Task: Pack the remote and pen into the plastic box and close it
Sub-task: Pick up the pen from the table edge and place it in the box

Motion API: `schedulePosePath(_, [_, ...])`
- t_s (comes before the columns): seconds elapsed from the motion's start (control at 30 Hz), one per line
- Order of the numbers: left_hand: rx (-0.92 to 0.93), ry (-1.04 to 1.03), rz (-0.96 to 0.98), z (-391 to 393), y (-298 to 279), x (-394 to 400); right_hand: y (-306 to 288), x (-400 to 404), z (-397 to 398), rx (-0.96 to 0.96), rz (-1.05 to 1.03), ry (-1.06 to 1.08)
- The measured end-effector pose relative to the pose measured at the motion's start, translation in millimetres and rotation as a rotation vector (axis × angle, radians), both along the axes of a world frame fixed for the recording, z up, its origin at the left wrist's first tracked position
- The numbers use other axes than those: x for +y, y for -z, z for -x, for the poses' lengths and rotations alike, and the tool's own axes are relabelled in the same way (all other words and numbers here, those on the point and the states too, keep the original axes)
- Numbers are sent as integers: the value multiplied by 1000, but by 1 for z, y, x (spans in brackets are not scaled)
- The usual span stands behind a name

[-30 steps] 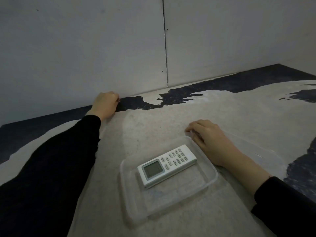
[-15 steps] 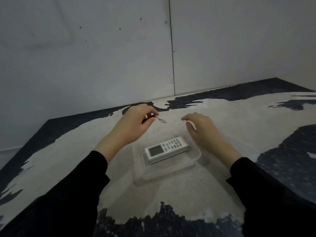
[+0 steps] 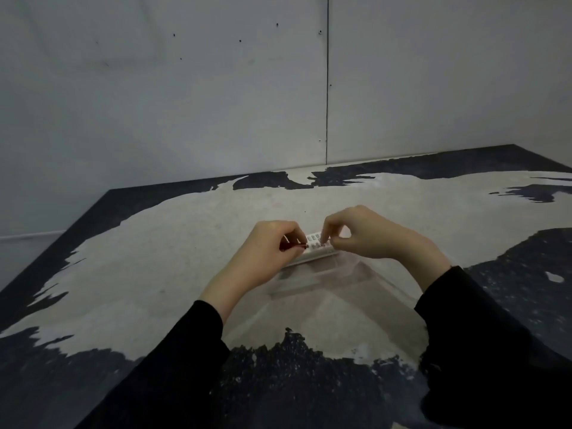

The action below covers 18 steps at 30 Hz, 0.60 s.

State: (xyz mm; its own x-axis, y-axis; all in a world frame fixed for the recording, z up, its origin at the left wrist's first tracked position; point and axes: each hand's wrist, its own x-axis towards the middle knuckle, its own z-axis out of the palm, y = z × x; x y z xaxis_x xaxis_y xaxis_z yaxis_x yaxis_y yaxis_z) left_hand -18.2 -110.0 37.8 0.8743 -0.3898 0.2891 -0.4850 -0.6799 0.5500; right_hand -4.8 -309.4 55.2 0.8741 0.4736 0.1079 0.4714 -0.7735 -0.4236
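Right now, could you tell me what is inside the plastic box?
The white remote lies in the plastic box; both hands cover most of it. The pen is in the left hand, above it.

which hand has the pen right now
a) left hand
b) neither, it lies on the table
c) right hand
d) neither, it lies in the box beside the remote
a: the left hand pinches the thin dark-red pen in its fingers, just above the white remote in the clear plastic box, while the right hand reaches toward its tip.
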Motion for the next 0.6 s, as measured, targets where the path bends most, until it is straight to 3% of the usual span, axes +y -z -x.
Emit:
schedulePosePath(0.1, [82, 54, -221, 0, -7, -1, 0, 7, 5, -106, 244, -14])
schedulePosePath(0.2, [13, 45, -500, -1, -13, -8, 3, 16, 8, -172, 365, 10])
schedulePosePath(0.3, [-19, 66, -621, -1, -14, -13, 6, 21, 11, -177, 464, 22])
schedulePosePath(0.4, [15, 101, -595, -2, -17, -9, 3, 21, 13, -141, 422, -16])
schedulePosePath(0.47, [41, 75, -469, -2, -18, -1, -5, 11, 11, -69, 199, 20])
schedulePosePath(0.53, [-15, -39, -293, -1, -12, 10, -11, -7, 2, -53, -13, 188])
schedulePosePath(0.6, [-120, -187, -128, 2, 0, 20, -10, -30, -3, -9, 48, 469])
